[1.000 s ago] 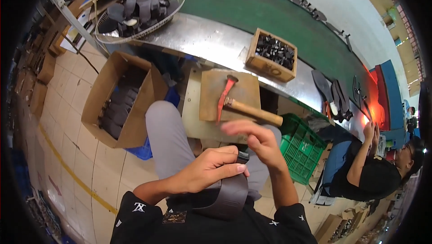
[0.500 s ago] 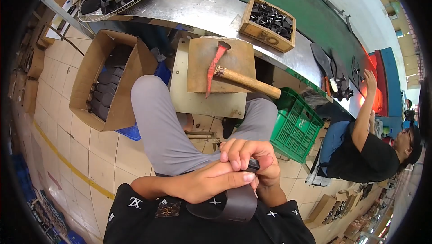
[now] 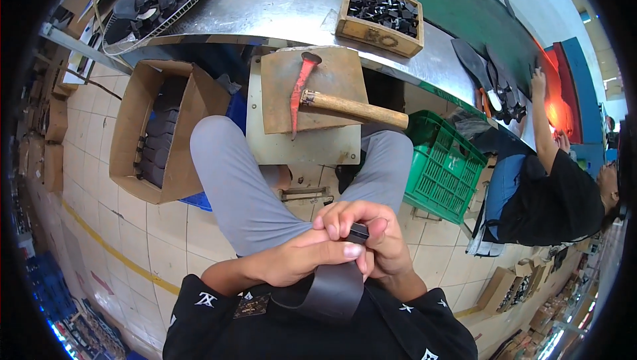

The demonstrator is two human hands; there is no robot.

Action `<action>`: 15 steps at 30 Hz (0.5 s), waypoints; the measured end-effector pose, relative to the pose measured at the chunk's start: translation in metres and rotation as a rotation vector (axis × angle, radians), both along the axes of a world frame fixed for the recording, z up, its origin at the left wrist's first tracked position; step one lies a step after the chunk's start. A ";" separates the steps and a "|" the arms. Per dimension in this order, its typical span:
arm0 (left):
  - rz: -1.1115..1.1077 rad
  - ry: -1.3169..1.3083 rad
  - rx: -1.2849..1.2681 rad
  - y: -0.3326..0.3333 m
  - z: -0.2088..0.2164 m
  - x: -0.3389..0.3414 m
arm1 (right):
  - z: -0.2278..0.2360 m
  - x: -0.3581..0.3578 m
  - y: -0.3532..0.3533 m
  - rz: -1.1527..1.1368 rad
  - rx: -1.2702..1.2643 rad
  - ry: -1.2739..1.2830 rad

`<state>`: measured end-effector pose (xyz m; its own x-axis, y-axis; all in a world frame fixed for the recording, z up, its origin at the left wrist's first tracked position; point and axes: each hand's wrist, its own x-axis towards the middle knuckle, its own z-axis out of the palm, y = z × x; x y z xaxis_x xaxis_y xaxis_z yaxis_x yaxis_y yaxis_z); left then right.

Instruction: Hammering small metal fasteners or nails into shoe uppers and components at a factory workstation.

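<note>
Both of my hands meet close to my chest over my lap. My left hand [image 3: 302, 260] and my right hand [image 3: 371, 237] together grip a dark strap piece [image 3: 328, 288] that curves down toward my body, with a small black part [image 3: 359, 232] pinched between the fingers. Beyond my knees a red-headed hammer [image 3: 312, 98] with a wooden handle lies on a brown board [image 3: 338, 74] on a small work stand.
A cardboard box [image 3: 136, 128] of dark parts stands at my left, a green crate [image 3: 441, 164] at my right. A wooden box [image 3: 379, 9] of black pieces sits on the metal bench beside a green conveyor. A seated person [image 3: 554, 194] works at the right.
My hands have drawn closer to my chest and closed together on the strap. The view has tilted down, so the hammer and boxes sit higher and nearer.
</note>
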<state>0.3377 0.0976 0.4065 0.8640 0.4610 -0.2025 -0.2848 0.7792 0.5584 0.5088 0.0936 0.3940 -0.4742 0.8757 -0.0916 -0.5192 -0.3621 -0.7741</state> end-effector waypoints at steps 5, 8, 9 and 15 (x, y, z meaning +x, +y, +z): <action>0.004 0.097 0.040 -0.001 0.005 0.007 | -0.017 0.009 0.003 0.065 0.032 0.094; -0.035 0.054 0.068 0.006 0.002 0.007 | -0.018 0.012 0.007 0.066 0.008 0.153; -0.037 0.062 0.082 0.006 0.003 0.008 | -0.019 0.012 0.008 0.049 -0.057 0.201; -0.061 0.107 0.135 0.010 0.010 0.011 | -0.019 0.020 0.017 0.113 -0.144 0.344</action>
<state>0.3490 0.1080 0.4168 0.8681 0.4376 -0.2346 -0.1725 0.7088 0.6840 0.5290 0.1106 0.3750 -0.5917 0.8057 -0.0284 -0.6900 -0.5243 -0.4991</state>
